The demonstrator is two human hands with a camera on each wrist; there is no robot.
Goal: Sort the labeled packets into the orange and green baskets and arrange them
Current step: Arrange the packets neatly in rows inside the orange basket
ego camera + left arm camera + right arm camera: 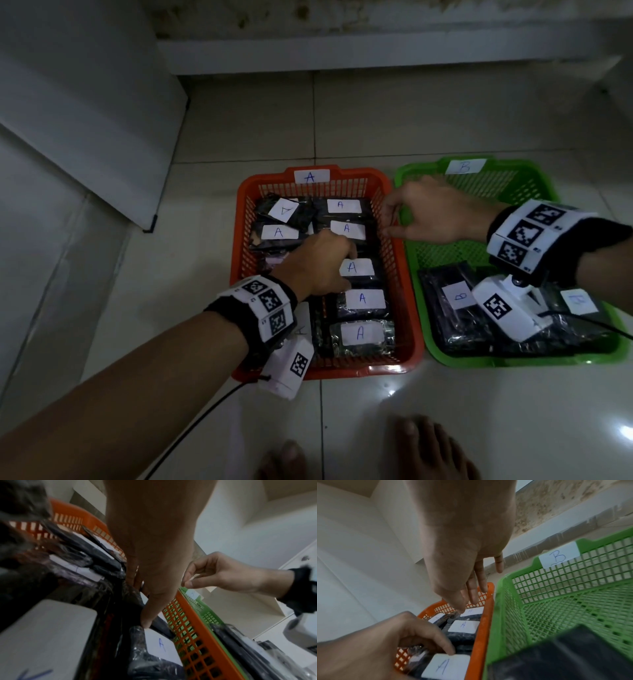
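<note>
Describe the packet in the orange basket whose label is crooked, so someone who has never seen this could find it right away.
Look at the orange basket, the one left of the green basket. In its far left corner lies a dark packet with a white label. Every other label in there sits square and reads A; this one is tilted, its letter turned upside down.

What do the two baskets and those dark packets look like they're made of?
Orange basket and green basket: likely moulded plastic, with uniform colour and open lattice walls. Dark packets: apparently thin glossy plastic film, crinkled with highlights; their white labels look like matte paper.
</note>
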